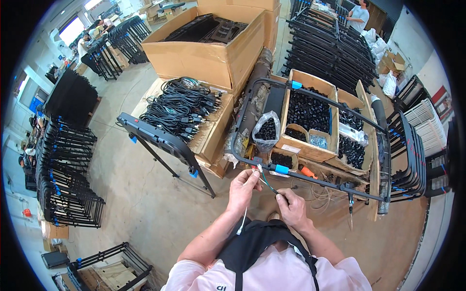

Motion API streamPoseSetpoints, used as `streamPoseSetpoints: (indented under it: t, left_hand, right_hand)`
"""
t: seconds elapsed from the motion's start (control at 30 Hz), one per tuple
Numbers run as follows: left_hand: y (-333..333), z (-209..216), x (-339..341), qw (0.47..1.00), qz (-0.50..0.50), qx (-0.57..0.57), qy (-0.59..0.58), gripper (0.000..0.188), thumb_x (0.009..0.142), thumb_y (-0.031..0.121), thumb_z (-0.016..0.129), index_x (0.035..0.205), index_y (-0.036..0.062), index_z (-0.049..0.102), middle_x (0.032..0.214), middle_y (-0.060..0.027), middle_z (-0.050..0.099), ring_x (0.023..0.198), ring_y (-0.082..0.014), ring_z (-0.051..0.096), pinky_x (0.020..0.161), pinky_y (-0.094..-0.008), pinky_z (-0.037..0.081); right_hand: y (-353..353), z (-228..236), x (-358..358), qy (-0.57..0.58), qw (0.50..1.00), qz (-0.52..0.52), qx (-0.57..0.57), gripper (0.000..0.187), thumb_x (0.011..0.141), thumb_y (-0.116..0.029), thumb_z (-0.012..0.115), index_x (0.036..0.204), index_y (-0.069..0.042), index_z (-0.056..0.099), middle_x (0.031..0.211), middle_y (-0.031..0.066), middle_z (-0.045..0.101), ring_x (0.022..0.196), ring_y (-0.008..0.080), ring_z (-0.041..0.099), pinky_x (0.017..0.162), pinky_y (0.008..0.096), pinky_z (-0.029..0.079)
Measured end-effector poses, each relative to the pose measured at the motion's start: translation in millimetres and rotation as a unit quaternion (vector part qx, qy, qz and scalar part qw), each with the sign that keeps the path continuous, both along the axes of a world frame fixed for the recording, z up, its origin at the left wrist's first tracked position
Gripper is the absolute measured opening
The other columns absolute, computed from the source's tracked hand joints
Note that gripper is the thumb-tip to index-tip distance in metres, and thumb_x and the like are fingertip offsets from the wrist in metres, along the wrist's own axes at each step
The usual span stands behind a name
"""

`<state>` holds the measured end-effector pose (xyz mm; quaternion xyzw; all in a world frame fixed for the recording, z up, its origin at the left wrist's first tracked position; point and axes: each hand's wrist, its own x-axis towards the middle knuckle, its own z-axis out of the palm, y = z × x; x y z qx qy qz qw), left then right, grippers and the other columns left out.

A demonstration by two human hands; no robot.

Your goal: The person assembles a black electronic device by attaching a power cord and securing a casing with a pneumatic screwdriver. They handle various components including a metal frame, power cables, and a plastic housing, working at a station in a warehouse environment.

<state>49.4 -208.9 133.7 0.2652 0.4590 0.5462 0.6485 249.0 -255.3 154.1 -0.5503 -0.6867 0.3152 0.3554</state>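
My left hand pinches a thin white wire, whose end with a small white connector hangs down below the fingers. My right hand is closed on a black cable with a green wire running out of it toward the left fingertips. Both hands are just in front of the near tube of a black metal frame, which lies across the workbench. Close to the left fingertips, a pale connector end touches or nearly touches that tube. Blue tape wraps the tube just right of it.
Beyond the frame are a wooden box of black plastic parts, a bag of black parts and a power tool hanging at right. Coiled black cables lie on cardboard at left, beside a black panel on legs. Several people work farther off.
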Motion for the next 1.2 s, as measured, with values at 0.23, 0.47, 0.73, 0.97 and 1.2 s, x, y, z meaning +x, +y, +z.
streamPoseSetpoints:
  t: [0.23, 0.47, 0.73, 0.97, 1.2]
  left_hand:
    - [11, -7, -16, 0.993, -0.098, -0.026, 0.068, 0.023, 0.106, 0.024, 0.072, 0.107, 0.0005, 0.073, 0.087, 0.0011, 0.067, 0.072, -0.0066, 0.060, 0.069, -0.0251, 0.051]
    - [17, -11, -17, 0.819, -0.086, 0.351, 0.446, 0.015, 0.097, 0.017, 0.078, 0.103, 0.0034, 0.075, 0.107, -0.0046, 0.075, 0.103, -0.0234, 0.066, 0.098, -0.0374, 0.052]
    - [15, -86, -12, 0.981, -0.165, -0.029, 0.095, 0.025, 0.117, 0.025, 0.049, 0.117, 0.0029, 0.061, 0.102, -0.0069, 0.076, 0.090, -0.0127, 0.070, 0.081, -0.0326, 0.058]
    - [25, -134, -28, 0.991, -0.090, -0.094, 0.005, 0.032, 0.117, 0.026, 0.048, 0.138, 0.0048, 0.061, 0.098, -0.0031, 0.070, 0.091, -0.0119, 0.065, 0.084, -0.0305, 0.055]
    - [54, -139, -56, 0.967, -0.229, -0.106, 0.022, 0.035, 0.117, 0.028, 0.048, 0.142, 0.0068, 0.062, 0.121, -0.0076, 0.077, 0.105, -0.0130, 0.070, 0.084, -0.0290, 0.054]
  right_hand:
    - [1, -3, -6, -0.015, 0.999, 0.009, -0.044, 0.016, 0.103, -0.015, 0.067, 0.109, -0.001, 0.071, 0.090, 0.0180, 0.075, 0.080, 0.0333, 0.075, 0.073, 0.0409, 0.058]
    - [5, -36, 14, 0.308, 0.851, -0.033, -0.424, 0.024, 0.110, -0.024, 0.060, 0.110, -0.003, 0.070, 0.074, -0.0052, 0.055, 0.057, 0.0041, 0.045, 0.051, 0.0240, 0.035]
    - [24, -62, 3, 0.365, 0.785, -0.025, -0.501, 0.024, 0.112, -0.026, 0.060, 0.110, -0.003, 0.065, 0.073, -0.0096, 0.046, 0.054, -0.0003, 0.033, 0.046, 0.0204, 0.025]
    - [44, -112, -25, 0.351, 0.794, -0.034, -0.496, 0.025, 0.111, -0.027, 0.059, 0.109, -0.003, 0.065, 0.073, -0.0089, 0.048, 0.054, 0.0001, 0.035, 0.045, 0.0204, 0.026]
    - [59, -134, -29, 0.352, 0.782, -0.060, -0.511, 0.023, 0.111, -0.027, 0.058, 0.110, -0.005, 0.065, 0.074, -0.0089, 0.048, 0.053, 0.0002, 0.036, 0.044, 0.0204, 0.027]
